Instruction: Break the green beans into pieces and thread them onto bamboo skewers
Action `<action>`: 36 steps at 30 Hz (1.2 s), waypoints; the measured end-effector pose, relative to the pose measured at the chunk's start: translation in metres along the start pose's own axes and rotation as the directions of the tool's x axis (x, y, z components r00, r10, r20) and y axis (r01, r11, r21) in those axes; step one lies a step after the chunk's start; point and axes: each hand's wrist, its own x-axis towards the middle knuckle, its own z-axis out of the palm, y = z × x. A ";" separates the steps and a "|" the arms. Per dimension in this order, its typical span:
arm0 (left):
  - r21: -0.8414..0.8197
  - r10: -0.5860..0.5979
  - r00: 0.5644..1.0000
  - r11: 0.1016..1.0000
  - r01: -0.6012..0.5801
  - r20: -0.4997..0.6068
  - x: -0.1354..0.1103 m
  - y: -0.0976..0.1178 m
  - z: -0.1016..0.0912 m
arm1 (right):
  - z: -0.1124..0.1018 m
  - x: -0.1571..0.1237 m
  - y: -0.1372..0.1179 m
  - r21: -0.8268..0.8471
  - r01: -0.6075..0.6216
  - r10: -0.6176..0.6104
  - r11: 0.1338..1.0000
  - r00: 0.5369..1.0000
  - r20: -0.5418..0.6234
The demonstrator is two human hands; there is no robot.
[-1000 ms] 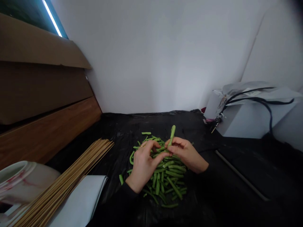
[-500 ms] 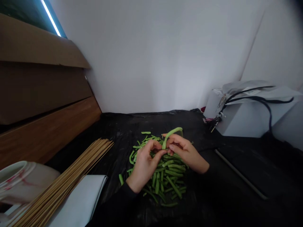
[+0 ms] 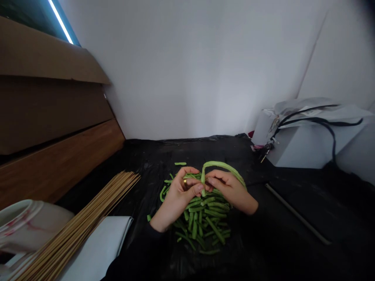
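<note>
A long pale-green bean (image 3: 219, 164) stands up between my hands, then arches over and behind my right hand. My left hand (image 3: 177, 197), with a ring on one finger, is closed with thumb and fingers at the bean's lower end. On the other side, my right hand (image 3: 236, 191) pinches the bean close to that same end. Under both hands lies a pile of short green bean pieces (image 3: 215, 214). The hands hide the upper part of the pile.
Black plastic sheeting (image 3: 152, 156) covers the table. To the left are a bundle of thin sticks (image 3: 99, 203), a folded white sheet (image 3: 99, 246) and a stained white bucket (image 3: 38, 224). A white box (image 3: 304, 148) with black straps stands at right; cardboard (image 3: 52, 105) rises at left.
More of the long bean now shows, arching rightward over my right hand. My left fingers have loosened and spread slightly, with the ring now visible. The bean's end sits a little lower.
</note>
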 end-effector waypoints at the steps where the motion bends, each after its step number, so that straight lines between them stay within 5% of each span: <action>1: -0.005 -0.001 1.000 1.000 0.001 -0.003 0.000 0.000 -0.001 | -0.001 0.000 0.000 0.033 -0.015 0.015 0.999 1.000 -0.008; 8: 0.010 -0.040 0.999 0.999 0.039 0.025 0.002 -0.006 -0.004 | -0.006 0.001 0.008 0.463 -0.112 0.174 0.879 0.980 -0.094; 12: 0.052 -0.088 0.993 0.995 0.084 0.084 0.001 -0.007 -0.006 | -0.012 0.003 0.008 0.612 -0.031 0.201 0.790 0.957 -0.211; 14: 0.064 -0.100 0.990 0.994 0.094 0.098 0.000 -0.006 -0.007 | -0.015 0.002 0.006 0.604 -0.040 0.205 0.796 0.957 -0.207; 20: 0.132 -0.024 0.999 0.991 0.020 0.023 0.002 -0.007 -0.008 | -0.012 -0.003 -0.003 0.469 -0.157 0.153 0.869 0.987 0.046; 27: 0.449 0.134 0.991 0.885 -0.125 0.012 0.003 -0.007 -0.007 | -0.006 -0.001 0.003 0.187 -0.157 0.163 0.970 0.986 -0.018; 36: 0.549 0.169 0.986 0.824 -0.144 0.006 0.000 -0.002 -0.004 | -0.003 -0.006 -0.007 0.140 -0.114 0.117 0.984 0.993 -0.007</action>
